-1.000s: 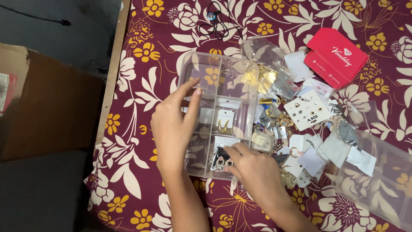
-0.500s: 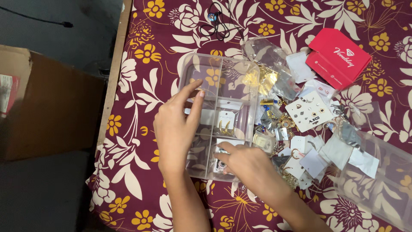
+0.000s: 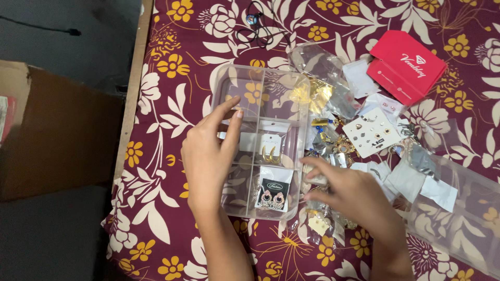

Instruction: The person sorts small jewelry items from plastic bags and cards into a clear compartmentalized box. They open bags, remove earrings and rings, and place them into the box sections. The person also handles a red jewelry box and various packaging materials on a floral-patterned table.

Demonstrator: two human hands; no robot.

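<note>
A clear plastic organizer box [image 3: 224, 78] with several compartments lies on a maroon floral cloth. My left hand [image 3: 208, 156] rests on its left side, fingers spread over the dividers, holding nothing. One compartment holds a card of gold hoop earrings [image 3: 271, 147]. Below it lies a black card with pink drop earrings [image 3: 272, 193]. My right hand [image 3: 354, 195] is just right of the box, fingers reaching into a pile of small jewellery packets [image 3: 338, 151]; whether it grips one I cannot tell.
A red envelope box [image 3: 405, 66] lies at the back right. A white card of stud earrings [image 3: 372, 132] sits in the pile. The clear lid [image 3: 458, 213] lies at the right. A black cord [image 3: 260, 28] is at the back. A cardboard box [image 3: 57, 135] stands off the bed's left edge.
My right hand has left the lower compartment, leaving the pink earring card there, and moved right to the packet pile. My left hand has stayed on the box.
</note>
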